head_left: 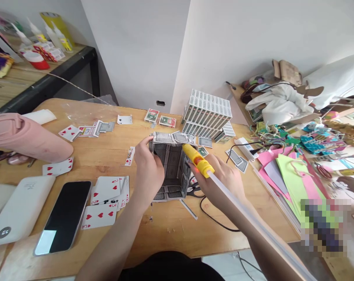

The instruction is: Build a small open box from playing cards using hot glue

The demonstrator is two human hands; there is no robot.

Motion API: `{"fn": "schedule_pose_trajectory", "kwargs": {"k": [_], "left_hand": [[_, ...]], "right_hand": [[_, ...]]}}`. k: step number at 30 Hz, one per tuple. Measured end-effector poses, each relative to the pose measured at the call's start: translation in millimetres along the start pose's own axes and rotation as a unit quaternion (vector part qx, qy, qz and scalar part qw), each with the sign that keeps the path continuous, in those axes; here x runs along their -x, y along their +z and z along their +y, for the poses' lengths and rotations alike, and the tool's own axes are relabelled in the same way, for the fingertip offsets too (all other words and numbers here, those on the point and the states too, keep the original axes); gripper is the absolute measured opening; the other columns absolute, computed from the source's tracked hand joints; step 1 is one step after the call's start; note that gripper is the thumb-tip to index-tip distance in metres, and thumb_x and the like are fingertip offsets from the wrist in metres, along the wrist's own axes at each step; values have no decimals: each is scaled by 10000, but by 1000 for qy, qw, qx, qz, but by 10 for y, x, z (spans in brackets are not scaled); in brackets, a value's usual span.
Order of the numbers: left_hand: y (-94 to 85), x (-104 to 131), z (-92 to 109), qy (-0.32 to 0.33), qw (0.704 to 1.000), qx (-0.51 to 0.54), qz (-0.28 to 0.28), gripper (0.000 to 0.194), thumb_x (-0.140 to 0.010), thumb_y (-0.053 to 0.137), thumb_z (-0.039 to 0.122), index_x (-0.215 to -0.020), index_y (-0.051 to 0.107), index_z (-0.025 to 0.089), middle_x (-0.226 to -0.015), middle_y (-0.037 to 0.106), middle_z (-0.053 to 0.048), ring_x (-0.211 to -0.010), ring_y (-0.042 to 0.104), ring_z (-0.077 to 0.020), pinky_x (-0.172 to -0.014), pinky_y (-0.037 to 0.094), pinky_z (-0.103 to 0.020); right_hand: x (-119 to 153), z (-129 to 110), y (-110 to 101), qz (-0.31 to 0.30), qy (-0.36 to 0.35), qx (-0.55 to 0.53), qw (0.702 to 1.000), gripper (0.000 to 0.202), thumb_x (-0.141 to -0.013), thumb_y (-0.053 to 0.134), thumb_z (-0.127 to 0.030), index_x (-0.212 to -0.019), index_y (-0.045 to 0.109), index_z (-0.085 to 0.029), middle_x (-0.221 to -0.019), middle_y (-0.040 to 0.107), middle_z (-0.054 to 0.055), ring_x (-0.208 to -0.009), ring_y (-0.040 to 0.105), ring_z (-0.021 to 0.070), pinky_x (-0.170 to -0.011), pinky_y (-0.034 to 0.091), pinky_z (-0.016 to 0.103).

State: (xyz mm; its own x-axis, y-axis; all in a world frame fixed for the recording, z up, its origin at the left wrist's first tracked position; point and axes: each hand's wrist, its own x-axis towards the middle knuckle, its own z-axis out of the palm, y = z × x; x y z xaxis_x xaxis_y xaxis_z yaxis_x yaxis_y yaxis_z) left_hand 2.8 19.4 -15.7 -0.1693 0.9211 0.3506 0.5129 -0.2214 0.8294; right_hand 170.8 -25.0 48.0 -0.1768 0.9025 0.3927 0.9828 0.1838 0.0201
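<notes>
Before me on the wooden table stands an open box made of playing cards, with patterned card backs on its walls. My left hand grips its left wall, thumb on the inside and fingers around the outer edge. In my right hand is a yellow hot glue gun, a long clear glue stick trailing from its rear. The gun's front end is at the box's upper right edge; whether its tip touches the cards is hidden. Black-handled scissors lie partly hidden beside the box.
Stacked card packs stand at the back. Loose cards, a phone, a white power bank and a pink tumbler lie left. Coloured paper and a power strip are right; another person's hand shows there.
</notes>
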Motion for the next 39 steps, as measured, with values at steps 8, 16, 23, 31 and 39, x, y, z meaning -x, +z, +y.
{"fn": "schedule_pose_trajectory", "kwargs": {"k": [8, 16, 23, 31, 39], "left_hand": [[20, -30, -4, 21, 999, -40, -10, 508, -724, 392, -32, -1188, 387, 172, -1202, 476, -137, -1174, 457, -267, -1016, 379, -484], [67, -66, 29, 30, 996, -82, -28, 534, -710, 375, -67, -1190, 378, 166, -1198, 495, -133, -1156, 475, -271, -1001, 408, -486], [97, -164, -13, -3, 994, -97, -52, 519, -726, 373, -69, -1203, 379, 136, -1221, 475, -157, -1217, 444, -282, -1028, 395, -478], [-39, -359, -182, -72, 975, -142, -152, 564, -769, 383, 1, -1309, 356, 161, -1253, 464, -166, -1213, 476, -295, -998, 424, -457], [15, -592, -391, -115, 917, -267, -274, 392, -807, 377, 97, -1197, 390, 132, -1158, 573, -184, -1082, 589, -281, -857, 489, -369]], "right_hand": [[-402, 357, -329, -144, -212, 67, 964, 80, -820, 493, -211, -740, 487, -212, -623, 530, -16, -477, 414, 111, -465, 170, 272], [-644, 445, -548, -172, -375, 164, 896, 161, -828, 511, -61, -808, 517, -221, -726, 571, 6, -637, 477, 165, -569, 236, 315], [-641, 634, -541, -147, -395, 161, 893, 147, -882, 468, -103, -853, 551, -220, -794, 606, 16, -675, 500, 166, -608, 298, 318], [-71, 1199, 9, -44, -92, -10, 995, 195, -908, 454, -250, -1092, 498, -205, -1142, 595, 87, -869, 615, 184, -544, 406, 254], [724, 1567, 1276, -240, 99, 7, 966, 307, -748, 509, -178, -1053, 500, -144, -1066, 559, 152, -772, 619, 234, -639, 462, 345]]}}
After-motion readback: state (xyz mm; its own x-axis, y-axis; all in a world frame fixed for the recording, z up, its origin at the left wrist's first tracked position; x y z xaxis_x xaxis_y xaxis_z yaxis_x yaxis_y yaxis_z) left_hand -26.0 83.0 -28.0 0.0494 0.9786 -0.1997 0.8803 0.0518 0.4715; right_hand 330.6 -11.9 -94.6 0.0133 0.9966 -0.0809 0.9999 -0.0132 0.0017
